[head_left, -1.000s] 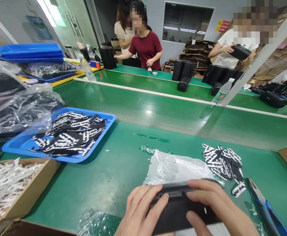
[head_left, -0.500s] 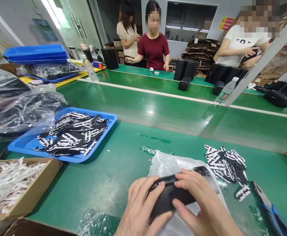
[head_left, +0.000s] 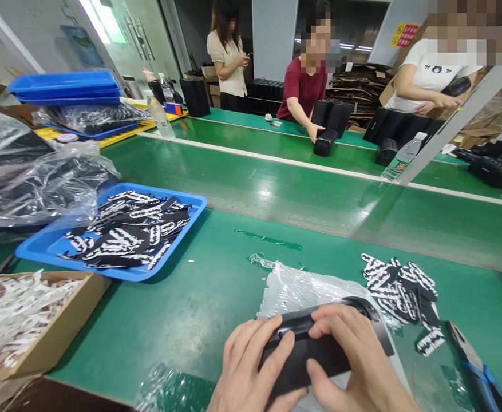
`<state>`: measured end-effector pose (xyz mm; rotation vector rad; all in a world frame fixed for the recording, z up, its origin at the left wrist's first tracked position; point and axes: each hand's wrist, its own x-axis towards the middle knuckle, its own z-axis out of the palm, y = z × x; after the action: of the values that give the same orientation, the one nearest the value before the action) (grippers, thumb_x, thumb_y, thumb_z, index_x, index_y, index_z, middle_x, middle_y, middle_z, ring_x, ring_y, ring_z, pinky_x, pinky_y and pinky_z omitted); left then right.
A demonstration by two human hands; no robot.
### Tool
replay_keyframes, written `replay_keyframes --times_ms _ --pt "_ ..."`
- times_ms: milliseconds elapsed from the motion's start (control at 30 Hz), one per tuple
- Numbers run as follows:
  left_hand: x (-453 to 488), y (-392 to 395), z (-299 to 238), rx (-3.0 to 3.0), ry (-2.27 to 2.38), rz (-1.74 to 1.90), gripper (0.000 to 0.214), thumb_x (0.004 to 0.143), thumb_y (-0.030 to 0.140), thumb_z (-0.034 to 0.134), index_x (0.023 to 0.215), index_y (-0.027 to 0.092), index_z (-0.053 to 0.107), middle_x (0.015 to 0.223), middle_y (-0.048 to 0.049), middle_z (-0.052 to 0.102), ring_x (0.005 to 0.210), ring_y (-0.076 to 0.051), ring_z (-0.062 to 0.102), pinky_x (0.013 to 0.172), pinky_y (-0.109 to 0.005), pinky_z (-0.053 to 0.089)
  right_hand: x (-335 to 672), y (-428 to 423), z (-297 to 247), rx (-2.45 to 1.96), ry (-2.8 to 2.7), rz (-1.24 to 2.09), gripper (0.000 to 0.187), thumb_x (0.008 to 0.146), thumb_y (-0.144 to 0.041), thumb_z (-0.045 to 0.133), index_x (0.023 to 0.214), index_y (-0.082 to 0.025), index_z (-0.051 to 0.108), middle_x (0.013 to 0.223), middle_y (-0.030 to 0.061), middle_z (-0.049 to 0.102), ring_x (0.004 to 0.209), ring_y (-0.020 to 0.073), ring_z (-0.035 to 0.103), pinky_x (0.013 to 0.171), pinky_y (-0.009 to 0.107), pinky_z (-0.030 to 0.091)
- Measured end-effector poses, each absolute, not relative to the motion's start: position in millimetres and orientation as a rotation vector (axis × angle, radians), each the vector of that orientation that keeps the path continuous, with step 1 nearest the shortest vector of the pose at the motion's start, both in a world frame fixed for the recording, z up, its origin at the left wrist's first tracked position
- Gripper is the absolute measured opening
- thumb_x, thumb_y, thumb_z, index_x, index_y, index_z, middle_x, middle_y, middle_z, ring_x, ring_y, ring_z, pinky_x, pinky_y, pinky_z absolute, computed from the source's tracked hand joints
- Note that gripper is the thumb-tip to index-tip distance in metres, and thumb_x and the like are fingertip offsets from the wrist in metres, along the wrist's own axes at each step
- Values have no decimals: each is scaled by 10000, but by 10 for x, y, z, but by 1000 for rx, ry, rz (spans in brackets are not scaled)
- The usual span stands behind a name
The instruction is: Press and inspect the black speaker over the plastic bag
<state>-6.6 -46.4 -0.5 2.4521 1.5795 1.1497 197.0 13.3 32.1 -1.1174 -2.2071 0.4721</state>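
A long black plastic housing (head_left: pixel 296 366) with a glossy slot along its upper edge lies on a white plastic bag (head_left: pixel 291 286) in front of me. My left hand (head_left: pixel 253 363) grips its left end, index finger at the slot and thumb along the near side. My right hand (head_left: pixel 356 355) holds the right part, fingertips bent over the top edge and thumb on the near face. To the right lies a loose pile of black-and-white strips (head_left: pixel 405 289). Beside that pile rest pliers with blue-black handles (head_left: pixel 476 366).
A blue tray (head_left: pixel 197 209) of similar strips stands left, behind a cardboard box (head_left: pixel 68 326) of white pieces. Across the green conveyor (head_left: pixel 242 177), a person in a red shirt (head_left: pixel 291 86) touches a black speaker-like unit (head_left: pixel 325 143). A bottle (head_left: pixel 405 157) stands by the post.
The person in red has leaned right and reached a hand to the black unit. My hands stay on the housing, my right fingers more bent at its edge. The view has shifted slightly.
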Motion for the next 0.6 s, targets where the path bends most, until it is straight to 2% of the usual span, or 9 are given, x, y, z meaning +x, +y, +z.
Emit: replay_keyframes --times_ms 133,333,600 --pt "-51 -503 -29 2513 1618 1128 327 1102 297 466 1370 138 564 1482 -160 467 1376 -317 444 1170 -480 320 2014 102 366 -1136 -2264 401 287 800 -142 586 1048 -265 510 1185 25 633 1240 233 544 1012 384 420" --pt "-22 -522 -82 2521 1659 1154 310 1103 304 460 1333 137 584 1450 -171 491 1362 -324 462 1160 -498 327 2015 99 328 -1112 -2294 280 292 752 -137 629 989 -252 502 1109 38 634 1148 250 565 925 386 454" --pt "-14 -518 -44 2543 1664 1193 301 1111 278 442 1307 124 612 1429 -173 526 1365 -312 483 1153 -482 349 1726 -5 353 -1352 -2051 346 200 731 -143 481 885 -255 417 1039 47 623 1098 292 576 947 491 385"
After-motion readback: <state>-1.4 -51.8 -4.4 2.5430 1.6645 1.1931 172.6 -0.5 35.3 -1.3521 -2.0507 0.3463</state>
